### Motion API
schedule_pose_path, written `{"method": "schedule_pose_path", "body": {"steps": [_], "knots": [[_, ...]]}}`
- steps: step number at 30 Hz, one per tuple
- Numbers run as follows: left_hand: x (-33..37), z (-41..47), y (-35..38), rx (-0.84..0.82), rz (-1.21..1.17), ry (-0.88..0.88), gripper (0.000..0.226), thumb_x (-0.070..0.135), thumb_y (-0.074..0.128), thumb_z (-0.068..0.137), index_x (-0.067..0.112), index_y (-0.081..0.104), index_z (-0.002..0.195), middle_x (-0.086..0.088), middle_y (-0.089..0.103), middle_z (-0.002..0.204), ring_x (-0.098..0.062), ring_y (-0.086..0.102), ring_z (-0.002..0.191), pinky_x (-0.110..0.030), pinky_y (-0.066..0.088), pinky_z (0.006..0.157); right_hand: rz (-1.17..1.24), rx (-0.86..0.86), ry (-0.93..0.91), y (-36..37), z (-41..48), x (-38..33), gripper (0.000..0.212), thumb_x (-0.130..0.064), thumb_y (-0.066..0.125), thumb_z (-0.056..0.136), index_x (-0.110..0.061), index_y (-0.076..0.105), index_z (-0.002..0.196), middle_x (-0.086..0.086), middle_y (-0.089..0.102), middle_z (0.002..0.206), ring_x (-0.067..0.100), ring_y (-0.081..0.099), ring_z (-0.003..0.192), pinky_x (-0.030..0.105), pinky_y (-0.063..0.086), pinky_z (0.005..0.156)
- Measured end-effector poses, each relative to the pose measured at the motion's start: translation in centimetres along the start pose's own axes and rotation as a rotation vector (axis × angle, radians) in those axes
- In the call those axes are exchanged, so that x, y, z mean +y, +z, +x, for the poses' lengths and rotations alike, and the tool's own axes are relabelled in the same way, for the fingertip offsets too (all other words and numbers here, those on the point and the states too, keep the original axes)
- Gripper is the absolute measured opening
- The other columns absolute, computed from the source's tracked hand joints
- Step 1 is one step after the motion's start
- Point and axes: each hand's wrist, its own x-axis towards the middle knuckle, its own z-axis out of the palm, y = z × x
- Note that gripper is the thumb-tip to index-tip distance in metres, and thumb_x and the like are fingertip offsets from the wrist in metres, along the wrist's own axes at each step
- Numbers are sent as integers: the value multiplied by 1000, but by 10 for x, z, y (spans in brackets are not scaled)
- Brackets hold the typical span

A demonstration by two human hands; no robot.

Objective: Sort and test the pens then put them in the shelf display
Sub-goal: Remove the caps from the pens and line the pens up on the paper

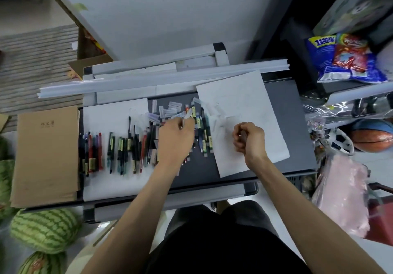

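**Head view: mix-up risk**

Right grip [249,138] curls round a dark pen [242,134] over the test paper [244,94]. Left grip [176,139] pinches what looks like a clear cap [188,115] among loose pens [205,124]. Its wrist could nudge the sorted rows [94,152], mixing tested with untested.

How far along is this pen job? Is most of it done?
Partly done. Sorted pens lie in groups on the left sheet. The right hand grips what looks like a dark pen over the test paper; the left hand pinches a clear piece at the loose pile. That pile is left, and no pens are seen in a shelf display.
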Motion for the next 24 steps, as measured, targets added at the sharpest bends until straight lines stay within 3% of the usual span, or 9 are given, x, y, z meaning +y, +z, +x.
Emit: {"method": "schedule_pose_path", "body": {"steps": [6, 9, 13, 15, 17, 19, 22, 24], "knots": [[24, 4, 77, 21, -76, 54, 28, 22, 62, 92, 15, 47, 70, 9, 47, 58, -5, 45, 51, -19, 34, 49, -241, 169, -241, -20, 13, -6, 28, -13, 48, 91, -2, 59, 67, 1, 53, 59, 14, 46, 59, 28, 39, 55], [25, 8, 107, 153, -104, 132, 16, 24, 62, 96, 15, 55, 85, 5, 52, 57, -12, 48, 49, -27, 41, 52, -219, 231, -313, -20, 26, -9, 30, -12, 46, 95, -9, 59, 68, -8, 55, 60, 10, 48, 61, 24, 40, 58], [20, 13, 133, 255, -190, 241, 17, 28, 55, 107, 13, 56, 99, 11, 51, 68, -6, 51, 59, -22, 42, 57, -206, 247, -384, -10, 46, -14, 30, -12, 43, 99, -10, 59, 73, -9, 56, 63, 8, 50, 62, 23, 43, 61], [15, 16, 142, 254, -196, 289, 18, 31, 51, 109, 13, 56, 106, 7, 55, 80, -8, 56, 70, -27, 48, 65, -215, 265, -415, -6, 54, -14, 31, -13, 42, 101, -10, 60, 76, -7, 57, 64, 5, 51, 60, 22, 44, 61], [9, 18, 149, 238, -184, 313, 21, 34, 48, 110, 14, 56, 111, 2, 60, 91, -21, 60, 82, -39, 52, 73, -215, 272, -436, -3, 59, -14, 32, -14, 40, 104, -9, 60, 79, -8, 56, 63, 3, 50, 57, 23, 44, 59], [5, 21, 154, 249, -162, 322, 23, 35, 47, 110, 14, 57, 112, 1, 61, 98, -25, 60, 89, -46, 52, 79, -210, 262, -454, 0, 63, -12, 32, -17, 39, 105, -10, 60, 81, -9, 55, 62, 5, 51, 57, 30, 47, 60], [6, 23, 157, 266, -145, 390, 12, 19, 53, 106, 9, 59, 106, -2, 62, 100, -25, 59, 93, -45, 50, 83, -235, 228, -485, 1, 65, -7, 32, -19, 39, 104, -13, 60, 81, -5, 61, 70, 14, 57, 66, 38, 52, 66], [6, 24, 159, 262, -119, 456, 7, 10, 57, 101, 6, 62, 103, -4, 62, 100, -23, 58, 94, -42, 50, 83, -235, 211, -510, 0, 64, -4, 32, -16, 40, 105, -11, 64, 84, -3, 66, 75, 14, 61, 71, 33, 52, 68]]}}
